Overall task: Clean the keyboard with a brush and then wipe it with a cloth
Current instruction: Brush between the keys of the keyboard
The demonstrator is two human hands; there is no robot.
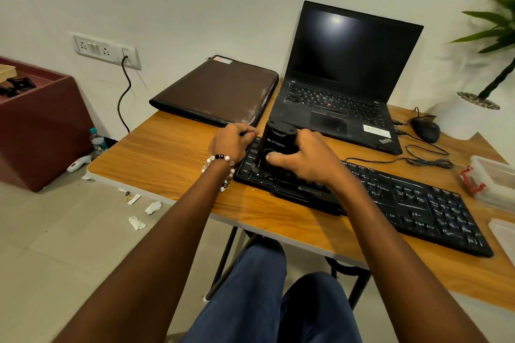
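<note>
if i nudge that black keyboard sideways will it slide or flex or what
The keyboard looks long, flat and rigid, so it would likely slide as one piece over the smooth wooden table rather than flex. The left hand holding its left end suggests it shifts easily. Its cable might drag slightly.

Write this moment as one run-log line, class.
right hand: grips black brush tool on keyboard left end | left hand: steadies keyboard's left edge | cloth: not seen

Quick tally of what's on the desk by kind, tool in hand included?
Keyboards: 1, the external keyboard
Laptops: 1, the laptop
Mice: 1, the mouse
Folders: 1, the brown folder
Cleaning tools: 1, the black tool
Plastic boxes: 1, the clear box
Total: 6
</note>
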